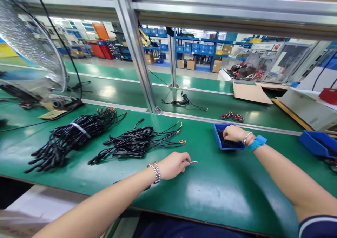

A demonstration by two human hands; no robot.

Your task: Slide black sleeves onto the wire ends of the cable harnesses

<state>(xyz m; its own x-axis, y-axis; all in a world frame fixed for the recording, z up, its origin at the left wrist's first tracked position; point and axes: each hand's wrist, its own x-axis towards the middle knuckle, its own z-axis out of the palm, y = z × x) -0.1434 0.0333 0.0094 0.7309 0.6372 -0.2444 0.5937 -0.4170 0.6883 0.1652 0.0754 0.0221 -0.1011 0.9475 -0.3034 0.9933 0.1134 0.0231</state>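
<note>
My left hand rests on the green bench, its fingers pinched on the end of a thin wire whose copper tip sticks out to the right. My right hand reaches into a small blue bin of small black parts, fingers curled down among them. What they hold is hidden. A loose bunch of black cables with bare copper ends lies just left of and beyond my left hand. A larger bundle of black cables, tied with a white band, lies further left.
A second blue bin sits at the right edge. Small red-and-black parts and a coiled black lead lie beyond the metal rail. A fan stands at the far left. Cardboard lies at the back right.
</note>
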